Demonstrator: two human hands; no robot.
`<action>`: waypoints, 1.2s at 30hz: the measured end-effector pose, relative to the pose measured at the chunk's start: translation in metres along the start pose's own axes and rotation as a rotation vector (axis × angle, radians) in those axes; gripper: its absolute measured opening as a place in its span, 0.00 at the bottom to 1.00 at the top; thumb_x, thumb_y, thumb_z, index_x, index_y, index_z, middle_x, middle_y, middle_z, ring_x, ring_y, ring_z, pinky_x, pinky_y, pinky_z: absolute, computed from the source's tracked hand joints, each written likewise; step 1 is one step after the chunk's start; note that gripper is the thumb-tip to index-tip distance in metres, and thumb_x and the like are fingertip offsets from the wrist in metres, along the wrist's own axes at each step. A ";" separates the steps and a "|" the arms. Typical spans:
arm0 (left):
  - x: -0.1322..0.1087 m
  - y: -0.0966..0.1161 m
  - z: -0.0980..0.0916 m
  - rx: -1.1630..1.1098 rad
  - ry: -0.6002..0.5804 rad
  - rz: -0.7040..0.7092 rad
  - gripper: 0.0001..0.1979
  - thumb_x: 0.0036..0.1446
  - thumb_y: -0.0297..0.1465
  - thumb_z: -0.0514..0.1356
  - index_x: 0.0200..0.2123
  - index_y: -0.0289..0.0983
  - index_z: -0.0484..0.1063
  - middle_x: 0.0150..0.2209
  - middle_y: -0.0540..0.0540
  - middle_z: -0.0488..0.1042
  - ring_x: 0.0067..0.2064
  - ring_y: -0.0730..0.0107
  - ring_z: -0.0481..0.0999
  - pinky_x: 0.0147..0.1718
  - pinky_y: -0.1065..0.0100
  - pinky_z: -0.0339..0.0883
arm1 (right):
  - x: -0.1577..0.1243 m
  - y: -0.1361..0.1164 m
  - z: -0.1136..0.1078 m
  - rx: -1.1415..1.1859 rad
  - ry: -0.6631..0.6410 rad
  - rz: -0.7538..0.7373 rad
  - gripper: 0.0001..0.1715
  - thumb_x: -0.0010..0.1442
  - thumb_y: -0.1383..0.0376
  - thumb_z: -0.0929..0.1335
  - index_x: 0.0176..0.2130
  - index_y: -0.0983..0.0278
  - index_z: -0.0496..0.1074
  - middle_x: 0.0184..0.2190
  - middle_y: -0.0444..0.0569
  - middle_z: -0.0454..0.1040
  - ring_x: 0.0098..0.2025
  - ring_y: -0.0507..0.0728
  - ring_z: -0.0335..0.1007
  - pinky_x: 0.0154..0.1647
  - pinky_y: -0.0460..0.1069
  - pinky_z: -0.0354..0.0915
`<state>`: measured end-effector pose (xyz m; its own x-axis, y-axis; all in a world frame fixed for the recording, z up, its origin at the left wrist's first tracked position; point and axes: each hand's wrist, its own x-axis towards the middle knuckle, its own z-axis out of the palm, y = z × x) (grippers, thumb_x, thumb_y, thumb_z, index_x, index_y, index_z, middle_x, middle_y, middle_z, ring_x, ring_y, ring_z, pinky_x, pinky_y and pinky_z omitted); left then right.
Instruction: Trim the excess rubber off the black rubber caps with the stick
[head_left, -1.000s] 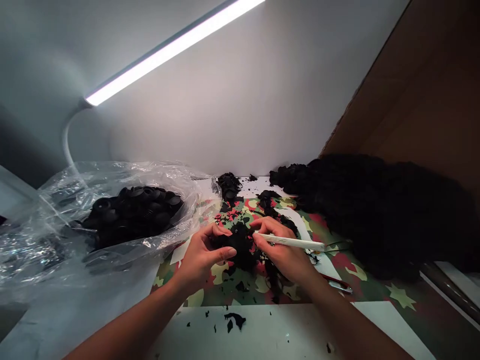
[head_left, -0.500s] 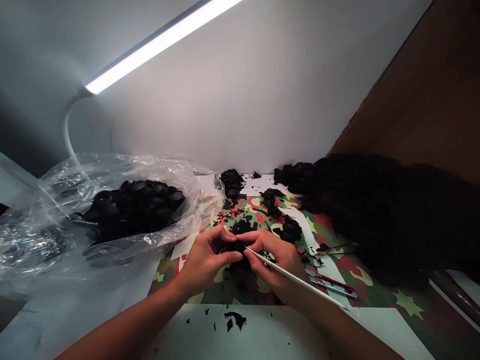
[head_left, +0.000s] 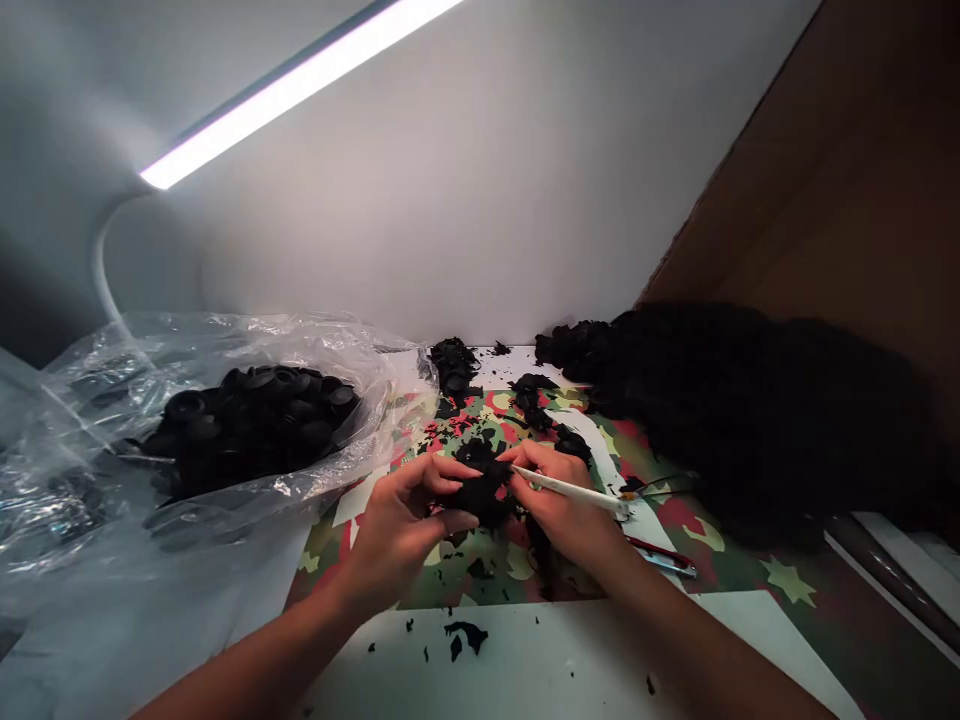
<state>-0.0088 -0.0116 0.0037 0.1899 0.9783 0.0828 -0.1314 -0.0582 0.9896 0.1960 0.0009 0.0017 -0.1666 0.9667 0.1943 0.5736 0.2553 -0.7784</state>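
My left hand (head_left: pixel 401 515) is closed at the fingertips on the left edge of a black rubber-like part (head_left: pixel 484 497), its thumb below and fingers above. The part's exact shape is lost in the dark. A slim white pen-like tool (head_left: pixel 574 488) lies in my right hand (head_left: pixel 562 510), its tip end between thumb and forefinger at the part's right edge. Behind and around the hands, black scraps (head_left: pixel 480 450) are scattered over a camouflage-patterned mat (head_left: pixel 450 580). Right of my right wrist rests a red-and-silver cutter (head_left: pixel 664 560).
On the left, a clear plastic bag (head_left: pixel 382 400) holds many round black rubber parts (head_left: pixel 259 410). A large black heap (head_left: pixel 750 410) fills the right, before a cardboard panel (head_left: pixel 817 180). Small scraps (head_left: pixel 469 635) dot the white front surface. A bar lamp (head_left: pixel 300 95) shines overhead.
My hands have moved slightly apart, showing more of the black part. The white tool has swung to a flatter angle in my right hand. The whole view has shifted a little.
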 end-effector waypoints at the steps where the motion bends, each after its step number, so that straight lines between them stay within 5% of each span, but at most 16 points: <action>1: 0.002 -0.002 -0.001 -0.052 -0.007 -0.014 0.14 0.44 0.22 0.72 0.26 0.36 0.68 0.39 0.45 0.81 0.37 0.67 0.77 0.35 0.68 0.73 | 0.001 -0.001 -0.002 0.017 -0.014 -0.001 0.08 0.60 0.69 0.64 0.29 0.61 0.67 0.33 0.47 0.79 0.34 0.57 0.74 0.36 0.50 0.65; 4: 0.007 -0.011 -0.007 -0.179 -0.019 -0.049 0.16 0.43 0.23 0.73 0.27 0.36 0.67 0.37 0.47 0.79 0.30 0.72 0.75 0.28 0.70 0.71 | 0.000 -0.007 -0.004 0.046 0.039 -0.074 0.09 0.57 0.71 0.64 0.26 0.61 0.62 0.44 0.49 0.79 0.45 0.59 0.74 0.42 0.50 0.65; 8: 0.011 -0.019 -0.010 -0.258 0.000 -0.085 0.17 0.44 0.27 0.75 0.29 0.36 0.68 0.35 0.49 0.77 0.27 0.75 0.72 0.23 0.73 0.67 | -0.003 -0.010 -0.005 0.002 0.125 -0.074 0.09 0.61 0.67 0.65 0.28 0.60 0.64 0.33 0.46 0.74 0.35 0.56 0.71 0.36 0.49 0.63; 12: 0.010 -0.020 -0.010 -0.260 0.010 -0.124 0.19 0.46 0.31 0.75 0.41 0.40 0.75 0.38 0.49 0.76 0.32 0.73 0.72 0.25 0.75 0.67 | -0.004 -0.007 -0.010 0.081 0.158 0.077 0.12 0.70 0.59 0.61 0.45 0.59 0.72 0.24 0.41 0.74 0.24 0.54 0.69 0.28 0.48 0.63; 15: 0.009 -0.021 -0.009 -0.216 -0.029 -0.158 0.20 0.51 0.35 0.73 0.47 0.41 0.78 0.40 0.48 0.75 0.33 0.75 0.71 0.28 0.75 0.67 | -0.006 -0.008 -0.009 0.187 0.144 0.040 0.22 0.74 0.55 0.56 0.55 0.58 0.71 0.29 0.44 0.80 0.27 0.55 0.74 0.31 0.48 0.68; 19: 0.006 -0.019 -0.005 -0.088 -0.006 -0.091 0.13 0.51 0.36 0.72 0.39 0.38 0.79 0.41 0.46 0.76 0.37 0.69 0.75 0.32 0.71 0.69 | -0.010 -0.012 0.003 0.156 0.037 -0.196 0.17 0.69 0.53 0.66 0.50 0.58 0.76 0.45 0.50 0.81 0.43 0.59 0.78 0.44 0.51 0.70; 25: 0.006 -0.006 -0.007 0.309 0.018 0.122 0.07 0.52 0.30 0.70 0.31 0.38 0.74 0.40 0.46 0.80 0.46 0.61 0.78 0.47 0.63 0.70 | -0.013 -0.005 0.014 0.127 0.082 -0.263 0.12 0.65 0.56 0.71 0.35 0.61 0.77 0.31 0.47 0.79 0.31 0.56 0.74 0.33 0.50 0.66; 30: 0.012 -0.005 -0.011 0.526 -0.111 0.186 0.27 0.42 0.27 0.76 0.48 0.42 0.79 0.39 0.49 0.82 0.41 0.62 0.80 0.44 0.63 0.73 | -0.013 0.001 0.013 0.151 0.058 -0.325 0.02 0.64 0.64 0.73 0.37 0.61 0.78 0.32 0.46 0.78 0.31 0.55 0.74 0.33 0.49 0.67; 33: 0.015 -0.006 -0.010 0.574 -0.114 0.210 0.22 0.41 0.26 0.77 0.43 0.41 0.82 0.38 0.48 0.81 0.40 0.62 0.79 0.42 0.64 0.73 | -0.013 -0.001 0.014 0.167 0.063 -0.333 0.02 0.63 0.67 0.72 0.37 0.61 0.79 0.32 0.46 0.78 0.31 0.55 0.75 0.34 0.49 0.67; 36: 0.015 -0.001 -0.008 0.486 -0.124 0.084 0.17 0.41 0.26 0.76 0.38 0.39 0.82 0.34 0.49 0.81 0.37 0.63 0.79 0.38 0.66 0.72 | -0.013 -0.005 0.014 0.226 0.058 -0.279 0.03 0.63 0.69 0.72 0.36 0.61 0.78 0.31 0.46 0.79 0.31 0.55 0.75 0.35 0.49 0.68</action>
<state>-0.0141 0.0046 0.0031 0.3161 0.9370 0.1486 0.3107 -0.2502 0.9170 0.1841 -0.0135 -0.0048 -0.2419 0.8616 0.4462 0.3202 0.5050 -0.8016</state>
